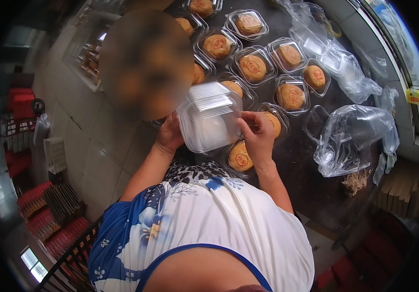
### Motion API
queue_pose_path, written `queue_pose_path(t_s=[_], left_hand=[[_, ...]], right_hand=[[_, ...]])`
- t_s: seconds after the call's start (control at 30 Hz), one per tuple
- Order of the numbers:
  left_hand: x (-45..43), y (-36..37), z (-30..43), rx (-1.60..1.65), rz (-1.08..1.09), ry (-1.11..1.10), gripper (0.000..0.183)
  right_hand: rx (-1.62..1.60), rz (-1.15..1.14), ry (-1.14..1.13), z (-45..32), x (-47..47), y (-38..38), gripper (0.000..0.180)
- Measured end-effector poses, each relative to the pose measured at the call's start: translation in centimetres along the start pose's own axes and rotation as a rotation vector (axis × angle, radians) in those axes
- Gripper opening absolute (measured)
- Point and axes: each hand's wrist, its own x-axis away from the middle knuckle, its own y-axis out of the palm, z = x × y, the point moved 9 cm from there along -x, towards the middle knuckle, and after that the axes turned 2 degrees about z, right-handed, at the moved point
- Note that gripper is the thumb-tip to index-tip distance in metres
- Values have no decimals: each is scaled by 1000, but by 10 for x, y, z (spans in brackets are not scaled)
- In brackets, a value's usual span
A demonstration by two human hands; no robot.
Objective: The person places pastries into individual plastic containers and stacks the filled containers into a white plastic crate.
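Note:
A stack of nested clear plastic clamshell containers is held in front of my body, above the near edge of the dark table. My left hand grips its left side. At the right rim, the thumb and fingertips of my right hand pinch the plastic. Just below that hand sits a round baked cake with a red stamp. Another stamped cake in a clear container is partly hidden behind my right hand. Beyond the stack, several more cakes sit in lidded or open containers, such as this one.
Crumpled clear plastic bags lie at the table's right, with more bagged containers along the far right. Dried fibrous scraps lie near the right edge. A white crate stands left. A blurred oval hides the upper left middle.

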Motion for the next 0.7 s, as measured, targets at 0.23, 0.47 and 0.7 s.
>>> queue_pose_path(t_s=[0.23, 0.47, 0.7], left_hand=[[-5, -9, 1, -31, 14, 30, 63], [-3, -11, 3, -94, -2, 11, 67], [-8, -26, 11, -41, 94, -10, 66]], right_hand=[[189, 164, -96, -24, 2, -12, 10], [213, 36, 3, -9, -11, -9, 13], [102, -53, 79, -14, -11, -14, 11]])
